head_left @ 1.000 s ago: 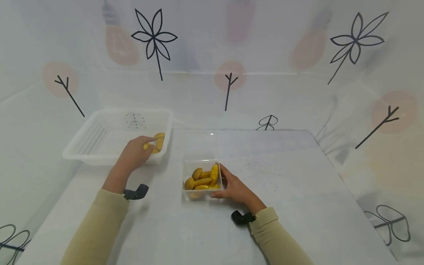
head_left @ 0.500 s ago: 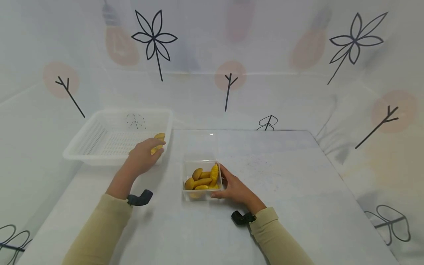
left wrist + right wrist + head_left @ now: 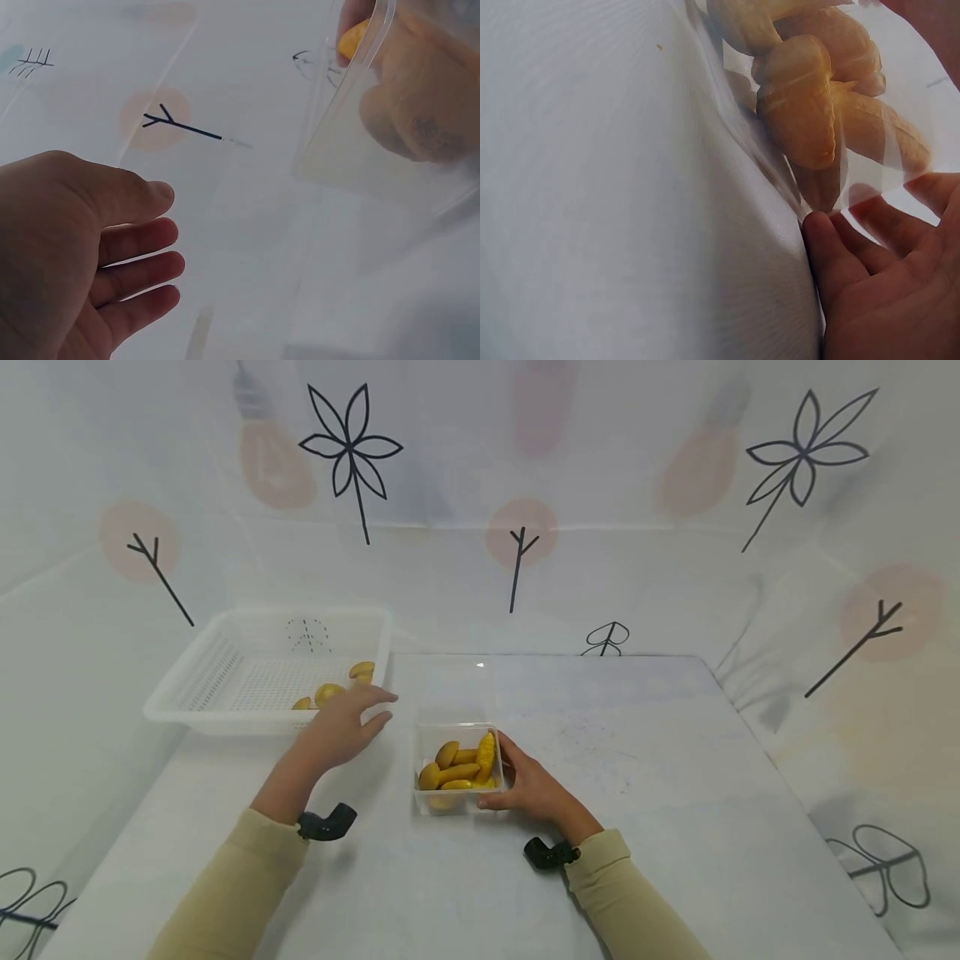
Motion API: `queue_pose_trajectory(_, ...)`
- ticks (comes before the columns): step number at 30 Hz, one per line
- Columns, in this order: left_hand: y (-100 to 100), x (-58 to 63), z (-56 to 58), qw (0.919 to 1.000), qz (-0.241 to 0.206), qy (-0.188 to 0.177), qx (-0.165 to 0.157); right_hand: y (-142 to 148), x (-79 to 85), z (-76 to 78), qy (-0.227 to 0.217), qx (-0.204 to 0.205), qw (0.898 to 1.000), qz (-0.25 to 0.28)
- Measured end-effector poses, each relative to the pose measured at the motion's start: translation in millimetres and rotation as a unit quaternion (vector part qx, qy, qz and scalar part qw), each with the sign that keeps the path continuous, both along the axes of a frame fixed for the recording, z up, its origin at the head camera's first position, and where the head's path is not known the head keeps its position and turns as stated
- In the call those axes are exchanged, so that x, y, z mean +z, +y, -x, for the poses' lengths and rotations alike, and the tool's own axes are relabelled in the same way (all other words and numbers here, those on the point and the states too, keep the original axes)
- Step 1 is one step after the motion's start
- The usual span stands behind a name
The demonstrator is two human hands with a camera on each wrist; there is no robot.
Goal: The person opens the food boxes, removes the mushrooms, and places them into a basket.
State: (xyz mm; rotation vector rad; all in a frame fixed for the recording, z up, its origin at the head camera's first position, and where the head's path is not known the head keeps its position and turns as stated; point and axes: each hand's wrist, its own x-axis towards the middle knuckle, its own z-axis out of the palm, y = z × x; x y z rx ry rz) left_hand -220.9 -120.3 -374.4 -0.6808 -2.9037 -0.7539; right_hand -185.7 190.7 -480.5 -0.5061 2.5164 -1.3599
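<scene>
My right hand (image 3: 536,787) grips the right side of a clear plastic box (image 3: 463,803), thumb at the front corner and fingers along the side. Inside lie brown-yellow mushrooms (image 3: 459,772) and a yellow corn cob (image 3: 485,755); the right wrist view shows a mushroom (image 3: 799,105) through the clear wall. My left hand (image 3: 341,727) hovers over the near right corner of a white basket (image 3: 225,721), apart from the box. In the left wrist view that hand (image 3: 97,247) holds nothing, fingers slightly bent.
Another mushroom (image 3: 362,671) and a round yellow piece (image 3: 328,693) lie in the basket, partly hidden by its rim and my hand. The box's clear lid (image 3: 452,689) extends behind it on the white table (image 3: 637,760). A patterned cloth (image 3: 450,468) hangs behind.
My left hand has moved right and nearer, from among the yellow pieces in the basket to its near right corner, uncovering some of them. The right hand and box have stayed put.
</scene>
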Motion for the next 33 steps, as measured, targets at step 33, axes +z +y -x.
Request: queue_pose_trajectory(33, 51, -11.3, -24.8, 0.9881, 0.045, -0.085, -0.120, -2, -0.8, 0.4, -0.003, 0.010, 0.999, 0.032)
